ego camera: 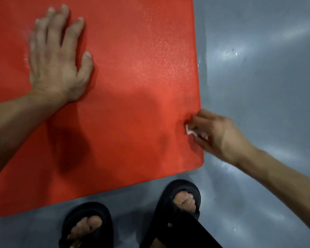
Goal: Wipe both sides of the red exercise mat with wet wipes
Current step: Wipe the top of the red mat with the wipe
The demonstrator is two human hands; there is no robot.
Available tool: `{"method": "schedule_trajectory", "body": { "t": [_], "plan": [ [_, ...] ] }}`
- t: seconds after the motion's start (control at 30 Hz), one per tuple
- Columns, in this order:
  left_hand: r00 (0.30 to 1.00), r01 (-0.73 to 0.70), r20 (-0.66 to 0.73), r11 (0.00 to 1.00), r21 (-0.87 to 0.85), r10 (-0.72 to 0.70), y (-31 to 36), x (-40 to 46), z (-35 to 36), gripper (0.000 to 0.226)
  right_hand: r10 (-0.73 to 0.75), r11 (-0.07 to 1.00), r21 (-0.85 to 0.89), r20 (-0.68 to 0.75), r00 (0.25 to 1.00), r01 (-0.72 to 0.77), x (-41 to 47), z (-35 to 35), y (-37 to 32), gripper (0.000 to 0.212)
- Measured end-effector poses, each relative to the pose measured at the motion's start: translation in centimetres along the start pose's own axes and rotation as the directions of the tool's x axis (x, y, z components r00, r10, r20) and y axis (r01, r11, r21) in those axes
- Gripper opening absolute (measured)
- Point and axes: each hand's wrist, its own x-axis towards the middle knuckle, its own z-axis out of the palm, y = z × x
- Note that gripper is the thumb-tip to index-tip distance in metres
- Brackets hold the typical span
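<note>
- The left hand (pixel 55 56) lies flat, fingers spread, on the red mat (pixel 132 77).
- The right hand (pixel 215 135) pinches a white wet wipe (pixel 190 130) at the mat's right edge.

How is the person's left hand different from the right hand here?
The left hand lies flat with fingers spread on the red mat; the right hand is curled around a white wet wipe. The left hand sits well inside the mat, while the right hand works at its right edge. The left hand holds nothing. Both touch the mat.
</note>
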Motion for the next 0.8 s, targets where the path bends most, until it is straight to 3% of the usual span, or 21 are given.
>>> {"method": "schedule_trajectory", "body": {
  "t": [0.07,0.13,0.2,0.33,0.43,0.6,0.7,0.8],
  "plan": [
    [1.000,-0.011,-0.007,1.000,0.008,0.011,0.0,0.0,0.0,0.060,0.007,1.000,-0.002,0.033,0.999,-0.007,-1.1,0.4,0.1,0.020],
    [1.000,-0.014,-0.007,1.000,0.010,0.015,0.0,0.1,-0.1,0.060,-0.007,0.999,-0.037,-0.026,1.000,0.006,1.5,-0.7,0.6,0.017],
    [1.000,-0.009,0.001,1.000,0.011,0.009,0.0,0.0,-0.1,0.060,-0.053,0.993,-0.110,-0.122,0.991,0.040,6.0,-2.4,0.8,0.007],
    [1.000,-0.014,0.001,1.000,0.011,0.014,0.1,0.1,-0.2,0.061,-0.059,0.981,-0.196,-0.349,0.935,-0.011,13.4,-5.7,1.5,0.013],
    [1.000,-0.020,-0.007,1.000,0.016,0.020,0.1,0.0,-0.2,0.062,-0.064,0.983,-0.184,-0.288,0.955,0.011,11.7,-5.1,1.3,0.013],
    [1.000,-0.021,-0.011,0.999,0.026,0.021,0.0,0.1,0.1,0.062,-0.020,1.000,0.010,0.024,1.000,0.020,1.2,-0.8,0.3,0.014],
    [0.999,-0.032,-0.005,0.999,0.033,0.032,-0.2,0.3,0.0,0.063,-0.035,0.999,-0.033,-0.042,0.998,0.034,3.5,-1.7,0.9,0.013],
    [1.000,-0.013,-0.001,1.000,0.014,0.013,0.1,0.2,-0.1,0.063,-0.114,0.982,-0.170,-0.212,0.971,0.078,10.9,-4.8,1.7,0.022]
  ]
}}
